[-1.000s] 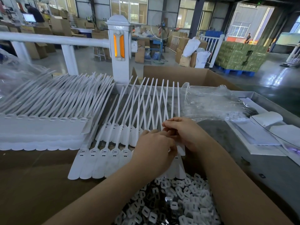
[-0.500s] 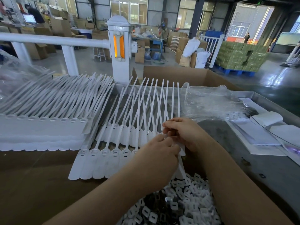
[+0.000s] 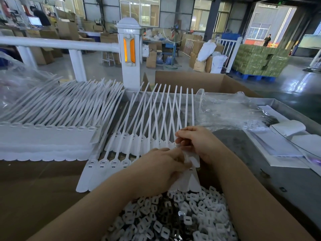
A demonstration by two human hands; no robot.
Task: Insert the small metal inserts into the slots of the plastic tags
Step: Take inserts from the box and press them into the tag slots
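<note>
Fanned tag row [image 3: 111, 164]: heads laid side by side, slots exposed for loading. End tag [image 3: 194, 160], at row's right, pinched by right hand [image 3: 199, 143]; left hand [image 3: 163, 166] curled against it, insert unseen. Insert heap [image 3: 173, 218] kept just below row.

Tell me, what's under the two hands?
Under the left hand and right hand lie white plastic tags. The tags right beneath, and any insert being pushed in, are covered.

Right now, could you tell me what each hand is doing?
Left hand: pinches a white plastic tag.
Right hand: fingers curled on the same tag.
</note>
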